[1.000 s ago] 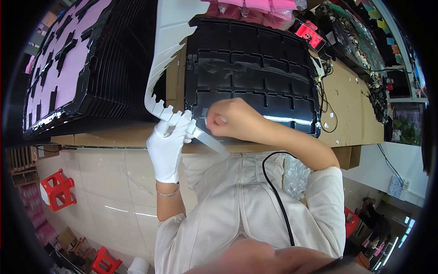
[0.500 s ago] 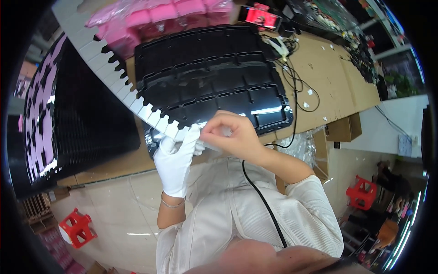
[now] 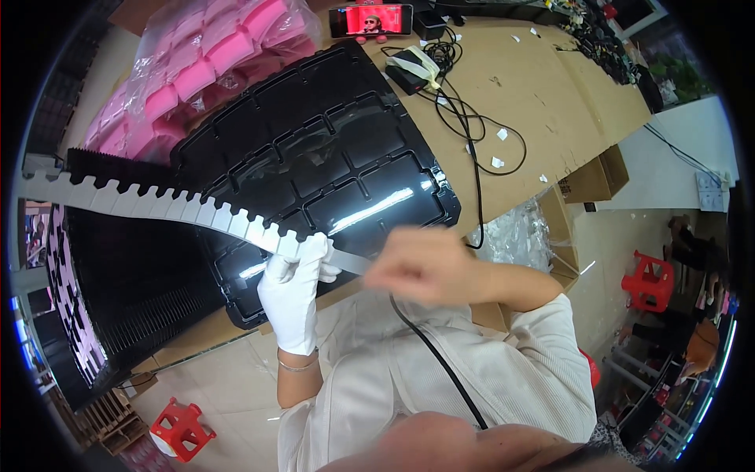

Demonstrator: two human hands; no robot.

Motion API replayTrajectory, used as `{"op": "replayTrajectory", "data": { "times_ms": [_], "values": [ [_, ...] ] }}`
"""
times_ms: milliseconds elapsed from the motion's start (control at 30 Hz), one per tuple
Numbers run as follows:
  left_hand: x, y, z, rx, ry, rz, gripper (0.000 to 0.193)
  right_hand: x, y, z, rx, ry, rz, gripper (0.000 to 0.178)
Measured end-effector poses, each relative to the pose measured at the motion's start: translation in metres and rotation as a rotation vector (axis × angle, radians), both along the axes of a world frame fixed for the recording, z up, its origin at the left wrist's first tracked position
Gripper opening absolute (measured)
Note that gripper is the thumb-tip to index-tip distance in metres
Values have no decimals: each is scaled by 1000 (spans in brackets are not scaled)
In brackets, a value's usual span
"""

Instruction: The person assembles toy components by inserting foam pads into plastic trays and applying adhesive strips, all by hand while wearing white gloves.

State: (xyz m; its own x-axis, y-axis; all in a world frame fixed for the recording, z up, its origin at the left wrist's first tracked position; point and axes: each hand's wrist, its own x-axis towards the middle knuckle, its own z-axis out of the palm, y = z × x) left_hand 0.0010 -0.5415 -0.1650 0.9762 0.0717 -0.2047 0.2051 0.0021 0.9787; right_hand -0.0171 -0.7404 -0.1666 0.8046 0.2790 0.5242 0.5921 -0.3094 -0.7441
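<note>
My left hand point(image 3: 295, 291), in a white glove, grips a long white notched strip point(image 3: 169, 204) that runs off to the left. My bare right hand point(image 3: 429, 263) is blurred and holds the strip's near end, close to the gloved hand. Both hands hover over the front edge of a black moulded tray point(image 3: 314, 157) with rectangular pockets, which lies on a cardboard-covered table point(image 3: 543, 94).
A stack of black slotted trays point(image 3: 134, 291) stands at the left. Pink packs in clear bags point(image 3: 197, 71) lie behind the tray. A phone point(image 3: 370, 20), a charger and black cables point(image 3: 472, 141) sit at the back. Red stools point(image 3: 649, 279) stand on the floor.
The view has swung so the tray sits further back and left. My right hand has slid right along the strip, away from the gloved hand, and is now blurred.
</note>
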Motion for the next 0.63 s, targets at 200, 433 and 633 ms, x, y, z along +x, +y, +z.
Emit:
{"op": "replayTrajectory", "data": {
  "times_ms": [200,433,633],
  "values": [
    [0,-6,5,-5,81,-37,14,52,-62,-3,-118,679,-312,10],
    [1,-4,2,-3,101,-56,14,66,-56,-7,-475,480,-326,14],
    [1,0,-1,-30,111,-80,19,69,-52,-6,-532,538,-379,16]
  ]
}}
